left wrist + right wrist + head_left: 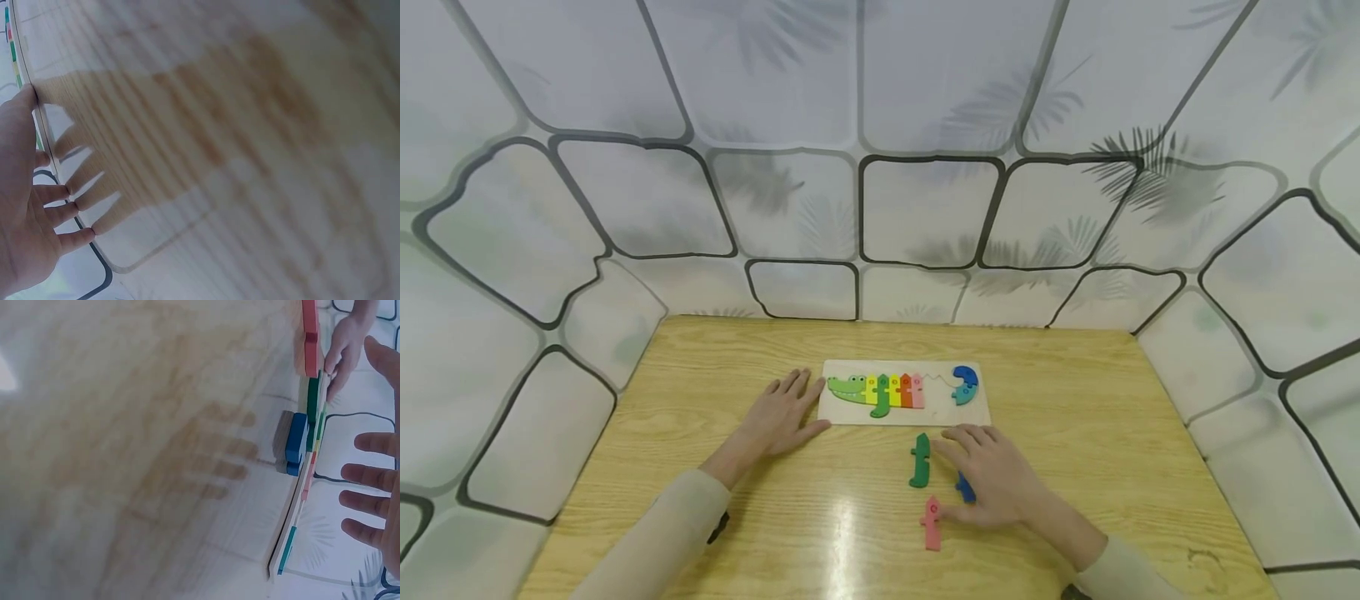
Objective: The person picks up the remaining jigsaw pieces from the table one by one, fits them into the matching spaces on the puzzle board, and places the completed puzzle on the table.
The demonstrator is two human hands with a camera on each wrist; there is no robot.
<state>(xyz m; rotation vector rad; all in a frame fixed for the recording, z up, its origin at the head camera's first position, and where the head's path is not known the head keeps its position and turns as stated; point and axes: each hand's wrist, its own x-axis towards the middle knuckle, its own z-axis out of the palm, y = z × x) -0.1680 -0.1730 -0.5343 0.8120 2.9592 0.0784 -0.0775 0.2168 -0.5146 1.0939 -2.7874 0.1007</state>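
A wooden puzzle board lies on the table with a crocodile picture partly filled. Its green head and several coloured body pieces sit in a row at the left. Curved blue tail pieces lie at the right end, past a bare stretch. My left hand rests on the table, fingers spread, fingertips and thumb at the board's left edge. Over a loose blue piece hovers my right hand, partly hiding it. In the right wrist view its fingers are extended above the blue piece, holding nothing.
Loose on the table, left of the right hand, are a dark green piece and a pink piece nearer the front. The wood-grain table is bordered by patterned walls at the back and both sides.
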